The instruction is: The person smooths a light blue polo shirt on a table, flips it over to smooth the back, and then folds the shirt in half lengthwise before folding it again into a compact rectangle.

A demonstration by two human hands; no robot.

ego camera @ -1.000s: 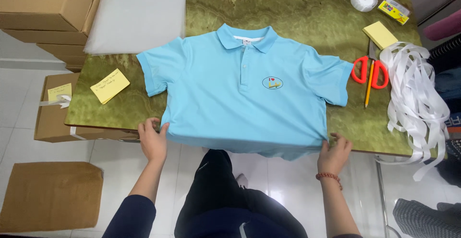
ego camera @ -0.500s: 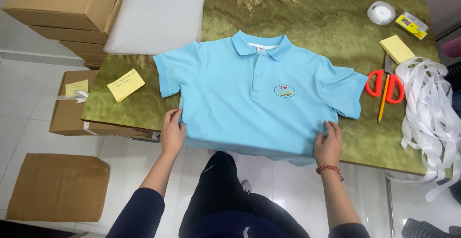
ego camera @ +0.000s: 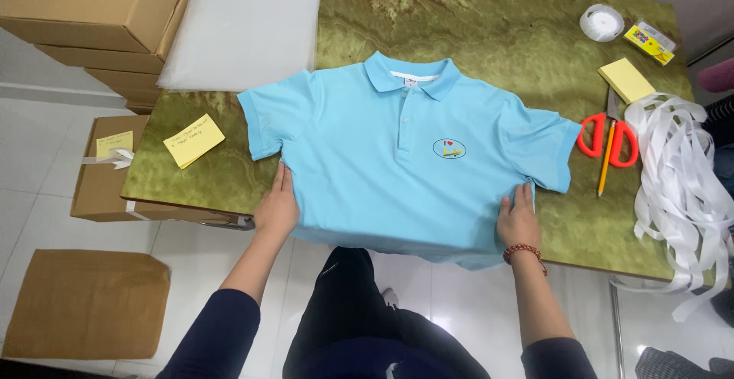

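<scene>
Left hand (ego camera: 277, 209) and right hand (ego camera: 518, 218) lie flat, fingers extended, pressing the near side edges of the light-blue polo shirt (ego camera: 405, 157), spread face-up on the green tabletop (ego camera: 505, 35), collar far, hem overhanging the near edge.

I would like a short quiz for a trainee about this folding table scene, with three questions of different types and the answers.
1. True or false: the light blue polo shirt lies front side up, with its collar away from the person.
2. Which thing lies across the red-handled scissors? A) a pencil B) a ruler C) a brush
3. Where does each hand rest on the shirt?

Key
1. True.
2. A, the yellow pencil.
3. The left hand lies flat on the shirt's lower left side, the right hand flat on its lower right side, both near the table edge.
</scene>
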